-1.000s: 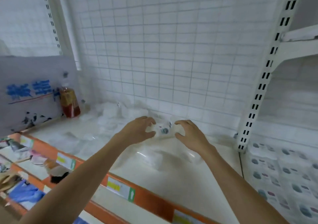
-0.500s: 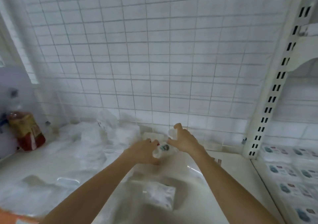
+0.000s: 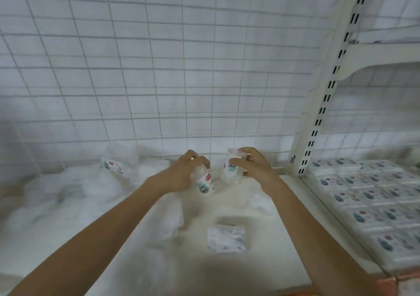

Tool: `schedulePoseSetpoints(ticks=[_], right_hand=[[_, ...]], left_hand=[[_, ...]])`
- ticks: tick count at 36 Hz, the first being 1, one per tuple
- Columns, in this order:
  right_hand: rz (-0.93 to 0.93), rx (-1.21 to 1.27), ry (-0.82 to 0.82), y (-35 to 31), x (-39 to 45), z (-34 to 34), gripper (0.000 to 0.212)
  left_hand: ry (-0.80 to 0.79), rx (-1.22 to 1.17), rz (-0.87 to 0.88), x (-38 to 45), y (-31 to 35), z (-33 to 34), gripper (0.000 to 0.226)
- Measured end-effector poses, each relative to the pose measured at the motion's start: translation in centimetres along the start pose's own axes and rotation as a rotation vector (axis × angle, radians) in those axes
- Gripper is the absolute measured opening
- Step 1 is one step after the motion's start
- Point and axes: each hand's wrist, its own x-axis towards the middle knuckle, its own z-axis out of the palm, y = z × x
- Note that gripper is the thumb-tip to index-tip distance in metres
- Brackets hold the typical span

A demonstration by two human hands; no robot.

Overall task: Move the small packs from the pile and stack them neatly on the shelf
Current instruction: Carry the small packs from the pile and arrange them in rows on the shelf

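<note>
My left hand [image 3: 186,173] grips a small white pack [image 3: 204,183] with a red and teal label, low over the white shelf [image 3: 227,273]. My right hand [image 3: 252,165] holds a second small pack [image 3: 230,168] upright, just right of the first, near the wire grid back. A loose pile of white packs [image 3: 86,189] lies at the left, one of them showing its label [image 3: 112,166]. Two more packs lie flat on the shelf: one in front [image 3: 227,239], one under my right wrist [image 3: 260,201].
A wire grid wall [image 3: 181,80] closes the back. A slotted white upright [image 3: 322,105] divides this bay from the right bay, where rows of neatly laid packs [image 3: 375,200] fill the shelf. Another shelf bracket [image 3: 375,55] hangs above them.
The camera has moved in closer and turned right. Both hands, earlier on one pack together, now each hold a separate pack, slightly apart and raised.
</note>
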Motion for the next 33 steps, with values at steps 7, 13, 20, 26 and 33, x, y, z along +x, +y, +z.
schedulePoseSetpoints(ticks=[7,13,20,26,33], right_hand=[[0.067,0.14,-0.072,-0.1,-3.0,-0.3,0.035],[0.172,0.295,-0.154,-0.2,-4.3,-0.4,0.032],[0.179,0.201,-0.192,-1.0,-4.5,-0.3,0.043],[0.044,-0.239,-0.127,-0.9,-4.5,-1.2,0.069],[-0.1,-0.241,0.017,-1.2,-4.7,-2.0,0.044]], left_hand=[[-0.114,0.242,0.096,0.0,1.4,1.7,0.068],[-0.236,0.089,0.043,-0.2,1.7,2.1,0.069],[-0.161,-0.111,-0.064,-0.1,1.5,1.9,0.063],[0.073,-0.45,-0.217,-0.3,1.7,1.4,0.06],[0.26,-0.731,-0.273,-1.0,2.0,0.5,0.048]])
